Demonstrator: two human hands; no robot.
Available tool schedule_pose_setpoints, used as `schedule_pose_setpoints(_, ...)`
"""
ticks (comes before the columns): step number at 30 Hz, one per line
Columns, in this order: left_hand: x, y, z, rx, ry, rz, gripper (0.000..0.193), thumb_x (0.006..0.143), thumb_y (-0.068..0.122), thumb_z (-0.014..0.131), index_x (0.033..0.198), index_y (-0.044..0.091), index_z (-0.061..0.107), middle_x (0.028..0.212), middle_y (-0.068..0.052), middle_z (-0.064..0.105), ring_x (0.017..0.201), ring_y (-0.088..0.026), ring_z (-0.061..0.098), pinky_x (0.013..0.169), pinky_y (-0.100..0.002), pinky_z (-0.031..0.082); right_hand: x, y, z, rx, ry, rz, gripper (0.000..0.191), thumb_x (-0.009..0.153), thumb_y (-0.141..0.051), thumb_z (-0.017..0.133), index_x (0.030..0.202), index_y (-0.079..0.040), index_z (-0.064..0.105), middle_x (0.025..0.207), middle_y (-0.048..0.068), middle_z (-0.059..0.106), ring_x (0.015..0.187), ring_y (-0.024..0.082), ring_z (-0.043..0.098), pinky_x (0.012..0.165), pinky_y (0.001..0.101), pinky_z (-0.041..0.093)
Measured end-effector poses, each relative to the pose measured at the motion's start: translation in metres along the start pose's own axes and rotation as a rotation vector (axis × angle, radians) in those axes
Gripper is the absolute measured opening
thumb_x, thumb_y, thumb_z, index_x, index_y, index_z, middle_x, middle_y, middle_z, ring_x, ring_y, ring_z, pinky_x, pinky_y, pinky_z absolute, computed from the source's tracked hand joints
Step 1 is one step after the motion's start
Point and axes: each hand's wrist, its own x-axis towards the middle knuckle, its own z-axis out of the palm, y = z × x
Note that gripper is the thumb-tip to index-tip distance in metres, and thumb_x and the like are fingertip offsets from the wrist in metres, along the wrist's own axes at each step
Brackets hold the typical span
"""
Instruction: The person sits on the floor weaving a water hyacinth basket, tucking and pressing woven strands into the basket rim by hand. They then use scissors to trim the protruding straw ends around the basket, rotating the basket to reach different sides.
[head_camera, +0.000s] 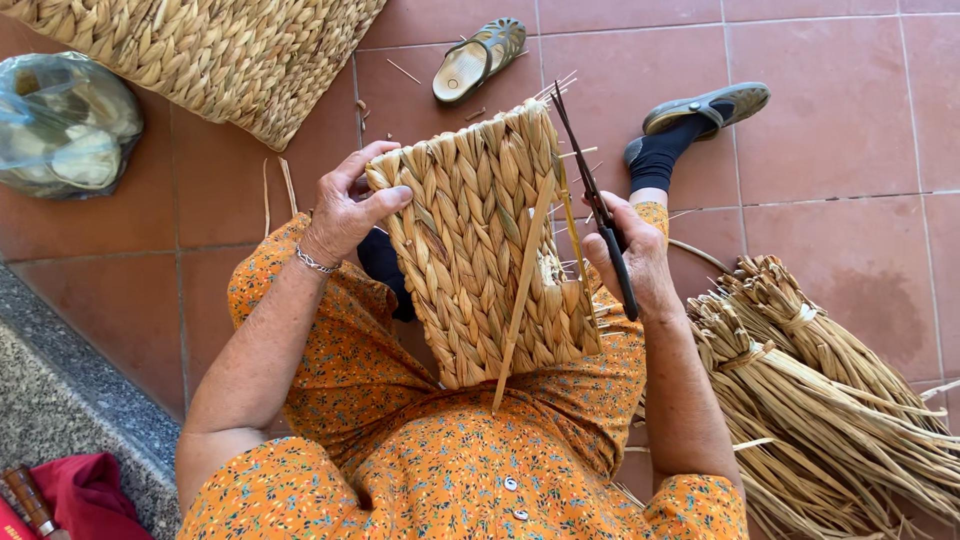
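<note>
We record a red tiled floor (830, 150) filling most of the frame. At the upper left lies a large woven mat (210, 50), cut off by the top edge. At the lower right, bundles of dried reeds (820, 400) lie tied in sheaves on the tiles. The person's lap, in an orange flowered dress (430, 460), occupies the lower centre.

At the centre of the frame we note the woven panel (480, 250), standing tilted on the lap, its plaited face toward the camera. A loose pale strip (525, 290) runs down its right side and hangs past its lower edge.

At the far left, a clear plastic bag (65, 125) with pale contents rests on the floor. A red cloth (85, 490) sits at the lower left corner beside a grey stone step (60, 400).

The left hand (345, 210) grips the upper left corner of the panel, thumb pressed across the front and fingers curled behind. A silver bracelet (315, 262) circles that wrist.

The right hand (635, 260) is closed around dark scissors (595, 205), blades pointing toward the upper centre, just beside the panel's right edge.

One sandal (480, 58) lies empty at the top centre; another shoe (705, 108) is worn over a black sock (660, 155) at the upper right.
</note>
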Motion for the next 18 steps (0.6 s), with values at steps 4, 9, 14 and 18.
schedule_pose_setpoints(4,-0.001,0.002,0.0,0.011,0.0,0.005,0.06,0.087,0.019,0.08,0.14,0.003,0.059,0.119,-0.004,0.069,0.106,-0.008,0.067,0.098,-0.026,0.057,0.001,0.001,0.004,0.006,0.018,0.003,0.052,0.099,-0.041,0.068,0.136,-0.005,0.061,0.081,-0.005,0.052,0.073,0.004,0.047,0.064,0.0213,0.041)
schedule_pose_setpoints(9,-0.002,0.003,0.001,0.005,0.009,-0.011,0.06,0.087,0.02,0.08,0.14,0.003,0.059,0.117,-0.003,0.069,0.104,-0.008,0.066,0.097,-0.026,0.057,-0.001,0.007,0.013,0.015,0.052,0.065,0.04,0.101,-0.036,0.066,0.128,-0.006,0.065,0.074,-0.005,0.053,0.068,0.002,0.046,0.06,0.0207,0.038)
schedule_pose_setpoints(14,0.0,0.002,-0.001,-0.02,-0.009,0.014,0.059,0.088,0.018,0.079,0.141,0.002,0.058,0.118,-0.003,0.068,0.105,-0.008,0.065,0.098,-0.026,0.055,-0.006,0.014,0.013,0.206,0.079,0.075,0.037,0.101,-0.024,0.073,0.131,-0.004,0.064,0.088,-0.006,0.057,0.076,0.001,0.049,0.065,0.0181,0.04)
schedule_pose_setpoints(18,0.005,0.003,-0.004,-0.075,-0.002,0.008,0.056,0.089,0.016,0.078,0.14,0.002,0.058,0.116,-0.002,0.07,0.104,-0.007,0.066,0.097,-0.025,0.056,-0.01,0.015,0.009,0.389,0.018,0.171,0.05,0.085,-0.003,0.081,0.131,-0.003,0.062,0.093,-0.004,0.066,0.083,0.002,0.063,0.074,0.018,0.053)
